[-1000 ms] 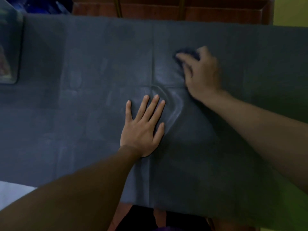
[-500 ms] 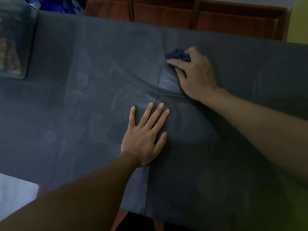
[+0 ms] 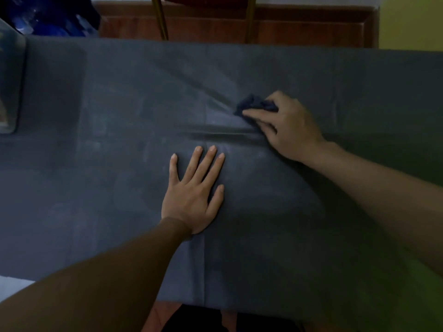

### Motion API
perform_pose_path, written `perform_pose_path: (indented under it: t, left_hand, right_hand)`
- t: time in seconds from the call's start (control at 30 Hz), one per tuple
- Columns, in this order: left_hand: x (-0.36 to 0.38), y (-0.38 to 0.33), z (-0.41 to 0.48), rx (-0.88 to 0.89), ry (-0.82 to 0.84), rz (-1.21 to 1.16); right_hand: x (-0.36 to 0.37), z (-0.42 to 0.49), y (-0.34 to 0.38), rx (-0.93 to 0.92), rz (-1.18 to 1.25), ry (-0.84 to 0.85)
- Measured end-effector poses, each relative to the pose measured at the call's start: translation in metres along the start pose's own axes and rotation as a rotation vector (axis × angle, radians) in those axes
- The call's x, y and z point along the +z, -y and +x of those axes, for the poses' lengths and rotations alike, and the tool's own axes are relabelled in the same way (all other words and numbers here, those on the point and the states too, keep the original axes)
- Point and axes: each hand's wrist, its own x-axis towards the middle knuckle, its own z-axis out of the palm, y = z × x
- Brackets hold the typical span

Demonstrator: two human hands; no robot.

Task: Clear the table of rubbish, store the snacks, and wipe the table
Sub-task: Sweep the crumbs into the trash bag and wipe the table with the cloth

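A grey tablecloth (image 3: 96, 164) covers the whole table. My left hand (image 3: 195, 190) lies flat on the cloth near the middle, fingers spread and straight. My right hand (image 3: 285, 125) grips a crumpled dark blue rag (image 3: 254, 105) and presses it onto the cloth just beyond and to the right of the left hand. A ridge of bunched cloth (image 3: 223, 134) runs between the two hands. Most of the rag is hidden under my fingers.
A clear plastic container (image 3: 10, 85) stands at the table's left edge, with a blue bag (image 3: 48, 17) behind it. Gold chair legs (image 3: 161, 17) and a brown wooden skirting lie past the far edge. The near edge hangs over the floor.
My right hand has drawn the rag toward me and slightly right, and the cloth wrinkle has flattened into a straight ridge. My left hand stays pressed in place.
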Motion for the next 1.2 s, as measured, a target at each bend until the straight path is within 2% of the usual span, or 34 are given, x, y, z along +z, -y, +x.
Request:
perform_pose_path:
  t: [0.13, 0.17, 0.23, 0.37, 0.43, 0.5, 0.57, 0.63, 0.77, 0.83, 0.93, 0.97, 1.0, 1.13, 1.2]
  left_hand:
    - [0.003, 0.001, 0.002, 0.003, -0.029, -0.004]
    - [0.004, 0.000, 0.001, 0.005, -0.032, -0.006]
    - [0.006, 0.000, -0.001, 0.006, -0.048, -0.009]
    - [0.007, 0.000, 0.000, 0.009, -0.073, -0.016]
    - [0.008, -0.001, 0.000, 0.015, -0.082, -0.034]
    - [0.009, -0.001, -0.001, 0.020, -0.094, -0.036]
    - [0.012, 0.000, -0.001, 0.023, -0.097, -0.030]
    - [0.013, -0.001, -0.001, 0.018, -0.113, -0.018]
    - [0.015, -0.002, -0.004, 0.040, -0.159, -0.040]
    - [0.015, -0.004, -0.006, 0.069, -0.184, -0.041]
    - [0.012, -0.009, -0.007, 0.178, -0.199, -0.007]
    - [0.011, -0.010, -0.006, 0.211, -0.194, -0.005]
    - [0.010, -0.011, -0.005, 0.221, -0.195, -0.017]
    - [0.006, -0.025, 0.006, 0.119, -0.247, -0.135]
    - [0.003, -0.044, 0.015, 0.152, -0.237, -0.153]
  right_hand:
    - [0.000, -0.009, -0.009, 0.417, -0.014, -0.234]
    - [0.006, -0.019, 0.002, 0.464, 0.000, -0.263]
    - [0.017, -0.047, 0.034, 0.431, 0.055, -0.271]
    - [0.018, -0.108, 0.070, 0.129, 0.053, -0.127]
    - [0.016, -0.117, 0.063, 0.225, 0.005, -0.192]
    - [0.017, -0.118, 0.067, 0.468, -0.003, -0.328]
    - [0.026, -0.124, 0.092, 0.590, 0.010, -0.386]
    - [0.036, -0.142, 0.129, 0.518, 0.030, -0.353]
    - [0.035, -0.201, 0.165, 0.187, 0.022, -0.149]
    - [0.030, -0.216, 0.153, 0.217, -0.028, -0.185]
    - [0.031, -0.223, 0.151, 0.529, -0.021, -0.357]
    - [0.036, -0.228, 0.161, 0.566, -0.001, -0.379]
    - [0.041, -0.234, 0.175, 0.547, 0.017, -0.372]
    - [0.049, -0.270, 0.209, 0.252, 0.035, -0.214]
    - [0.041, -0.278, 0.190, 0.259, -0.036, -0.216]
